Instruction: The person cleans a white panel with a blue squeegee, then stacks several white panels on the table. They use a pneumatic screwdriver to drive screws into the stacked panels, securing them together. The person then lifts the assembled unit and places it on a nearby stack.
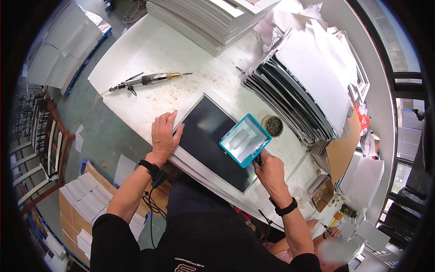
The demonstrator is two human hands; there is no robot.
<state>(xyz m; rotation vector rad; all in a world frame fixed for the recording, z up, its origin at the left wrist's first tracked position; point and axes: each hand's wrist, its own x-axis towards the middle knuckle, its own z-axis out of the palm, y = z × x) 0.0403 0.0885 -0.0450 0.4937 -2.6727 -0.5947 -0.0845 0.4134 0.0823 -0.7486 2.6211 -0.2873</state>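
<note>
A dark rectangular panel (204, 133) in a white frame (190, 107) lies on the table in front of me. My left hand (165, 136) rests at the frame's left edge, fingers stretched and thumb apart, with the frame's border between thumb and forefinger. Closed round a short black handle, my right hand (271, 174) holds a teal-rimmed rectangular hand tool (245, 139) over the panel's right part. Its pale, shiny middle reflects light; whether it touches the panel I cannot tell. Beside the tool stands a round tub (273, 125) of small dark pieces, probably screws.
On the white table (131, 50) lies a pneumatic screwdriver (156, 79). White boards (195, 22) are stacked at the back, and dark-edged panels (312, 81) at the right. A small box of fasteners (322, 195) stands nearer. Another person's hand (333, 232) shows lower right.
</note>
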